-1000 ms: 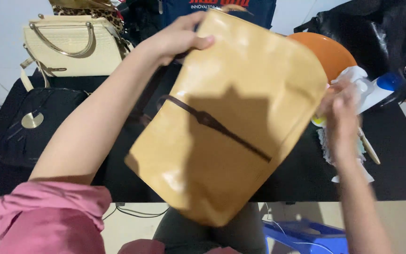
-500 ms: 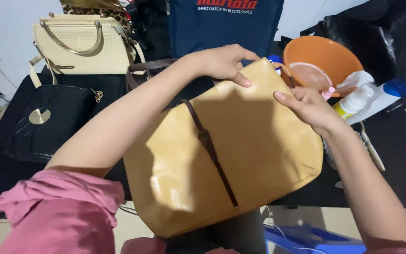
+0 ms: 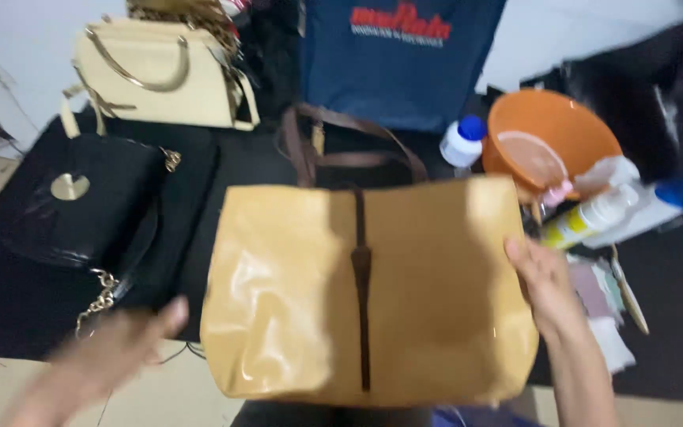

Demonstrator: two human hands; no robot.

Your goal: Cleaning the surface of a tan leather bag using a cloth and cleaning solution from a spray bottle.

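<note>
So I'm looking down at this tan leather tote bag point(image 3: 365, 289), which is lying flat at the near edge of the black table point(image 3: 673, 316), front face up, its dark brown strap point(image 3: 361, 277) running straight down the middle and its handles pointing away from me. The bag's long side is running left to right in front of me. My right hand point(image 3: 543, 289) is the one actually on it, resting against the right edge with the fingers curled loosely along the side, more bracing than clamping. My left hand point(image 3: 112, 360) is hovering off the bag's lower left corner, apart from it, blurry, palm open and holding nothing. A black purse with a chain point(image 3: 81, 205) is sitting just beyond that hand.
</note>
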